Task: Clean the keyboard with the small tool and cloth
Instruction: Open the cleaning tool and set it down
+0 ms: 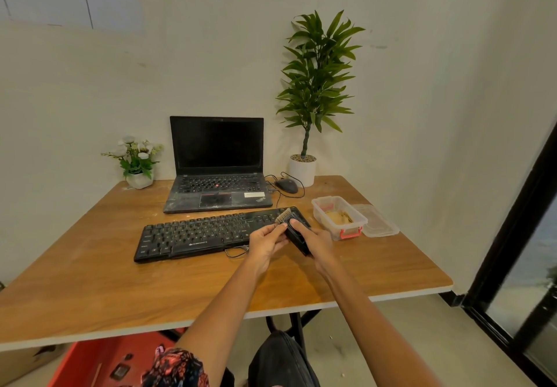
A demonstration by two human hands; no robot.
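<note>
We hold a small black brush tool (294, 230), pale bristles pointing away, above the right end of the black keyboard (211, 233): our right hand (316, 242) grips its body with the thumb on top, our left hand (266, 243) pinches its near-left edge. The keyboard lies on the wooden table (120, 281), in front of an open laptop (217, 169). Right of it sits a clear plastic box (339, 216) with red clips, holding something tan, its lid (378, 221) beside it.
</note>
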